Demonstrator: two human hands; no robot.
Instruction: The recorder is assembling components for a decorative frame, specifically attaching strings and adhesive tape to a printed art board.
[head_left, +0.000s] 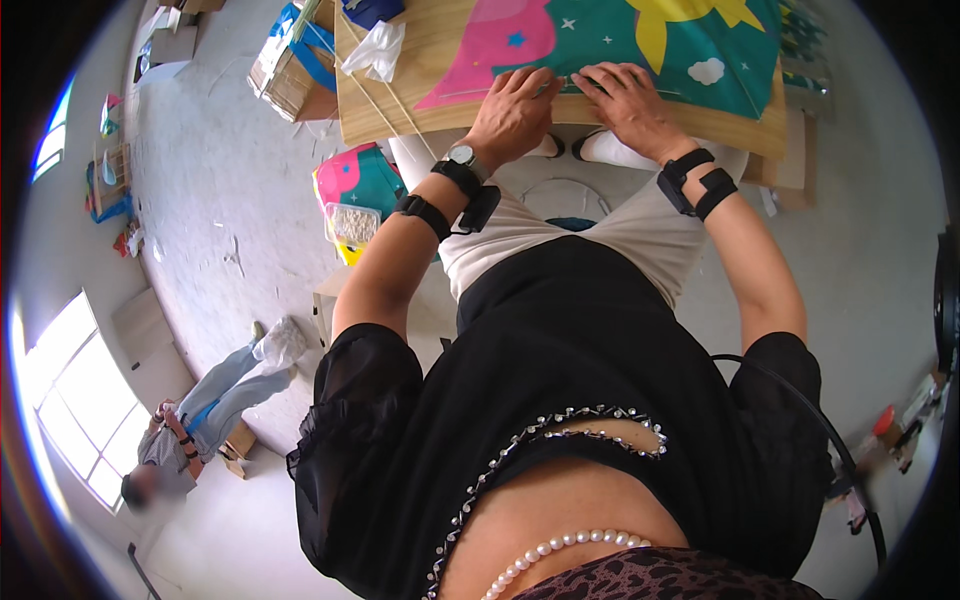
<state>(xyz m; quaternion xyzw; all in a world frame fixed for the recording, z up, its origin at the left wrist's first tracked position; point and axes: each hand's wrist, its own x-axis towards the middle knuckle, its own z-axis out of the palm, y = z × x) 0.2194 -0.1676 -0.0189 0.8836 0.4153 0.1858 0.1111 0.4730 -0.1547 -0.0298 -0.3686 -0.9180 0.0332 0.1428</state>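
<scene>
A printed teal and pink fabric sheet point(724, 60) with a yellow shape and white clouds lies along the near edge of a wooden table point(370, 120). My left hand point(505, 115) has its fingers bent and pressed together on the sheet's lower edge. A little to the right, my right hand point(630, 115) curls its fingers onto the same edge. A thin pale strip runs along that edge between them, partly hidden by my fingers. Thin wooden sticks point(385, 112) and a crumpled white plastic piece point(382, 50) lie on the table's left part.
Cardboard boxes point(275, 80) stand left of the table. Below its left corner are more printed fabric point(345, 175) and a clear container of small pale pieces point(352, 225). Another person point(215, 410), holding something, is at the lower left. A dark cable point(820, 420) runs by my right side.
</scene>
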